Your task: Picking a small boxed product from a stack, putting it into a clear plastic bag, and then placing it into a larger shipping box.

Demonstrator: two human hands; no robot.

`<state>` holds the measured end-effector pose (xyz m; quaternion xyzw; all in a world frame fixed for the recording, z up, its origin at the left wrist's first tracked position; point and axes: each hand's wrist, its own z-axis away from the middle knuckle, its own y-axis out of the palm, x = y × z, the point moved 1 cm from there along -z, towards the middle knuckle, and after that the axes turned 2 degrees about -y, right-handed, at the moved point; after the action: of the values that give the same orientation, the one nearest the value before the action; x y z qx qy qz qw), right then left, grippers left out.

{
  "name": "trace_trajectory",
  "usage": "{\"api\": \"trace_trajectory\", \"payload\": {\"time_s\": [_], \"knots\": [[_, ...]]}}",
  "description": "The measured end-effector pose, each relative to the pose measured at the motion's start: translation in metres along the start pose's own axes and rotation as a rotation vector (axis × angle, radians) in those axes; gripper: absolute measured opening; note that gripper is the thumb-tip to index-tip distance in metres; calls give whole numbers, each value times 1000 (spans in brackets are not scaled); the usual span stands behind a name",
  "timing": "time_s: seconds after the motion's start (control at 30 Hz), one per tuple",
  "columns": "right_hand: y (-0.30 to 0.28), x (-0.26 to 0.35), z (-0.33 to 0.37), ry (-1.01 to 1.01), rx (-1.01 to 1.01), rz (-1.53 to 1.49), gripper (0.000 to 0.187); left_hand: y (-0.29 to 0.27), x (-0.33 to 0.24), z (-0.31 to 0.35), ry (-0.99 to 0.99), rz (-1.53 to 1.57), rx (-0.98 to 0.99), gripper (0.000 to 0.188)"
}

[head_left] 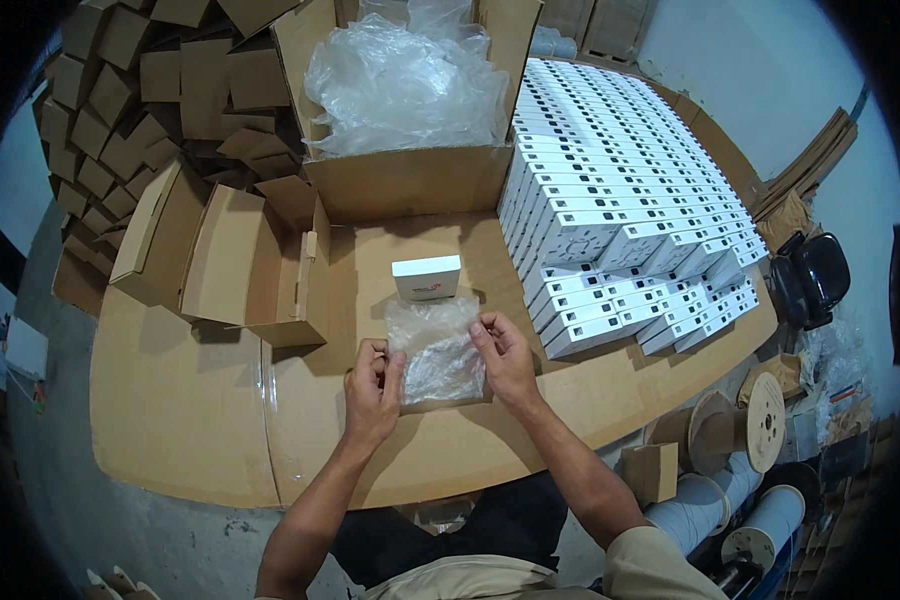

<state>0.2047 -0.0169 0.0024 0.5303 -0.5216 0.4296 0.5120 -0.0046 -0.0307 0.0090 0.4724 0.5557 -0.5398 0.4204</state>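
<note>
Between my two hands is a clear plastic bag (435,350), pinched at its left and right edges just above the cardboard-covered table. My left hand (374,390) has thumb and fingers closed on the bag's left side. On the other side, my right hand (505,358) grips the right edge between thumb and fingers. Just beyond the bag a small white box (427,279) with a little red mark stands upright on the cardboard. Whether anything lies inside the bag cannot be made out; it looks flat and crinkled.
Stacked white boxes (610,215) fill the table's right side. An open carton of clear plastic bags (407,85) stands at the back. Open brown cartons (235,255) sit at left, before a heap of folded cardboard boxes (120,110). Cable spools (765,422) lie on the floor at right.
</note>
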Motion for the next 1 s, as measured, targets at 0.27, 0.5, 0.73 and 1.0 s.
{"api": "trace_trajectory", "payload": {"time_s": [0.27,0.5,0.73,1.0], "knots": [[10,6,5,-21,63,6,13,12,-8,-8,23,178,-88,20],[23,14,14,-240,-137,456,13,7,5,-8,100,86,-259,24],[25,9,12,-333,-266,529,17,21,-5,1,37,314,-180,23],[20,15,8,-115,-102,348,30,17,-11,1,66,-99,-181,31]]}}
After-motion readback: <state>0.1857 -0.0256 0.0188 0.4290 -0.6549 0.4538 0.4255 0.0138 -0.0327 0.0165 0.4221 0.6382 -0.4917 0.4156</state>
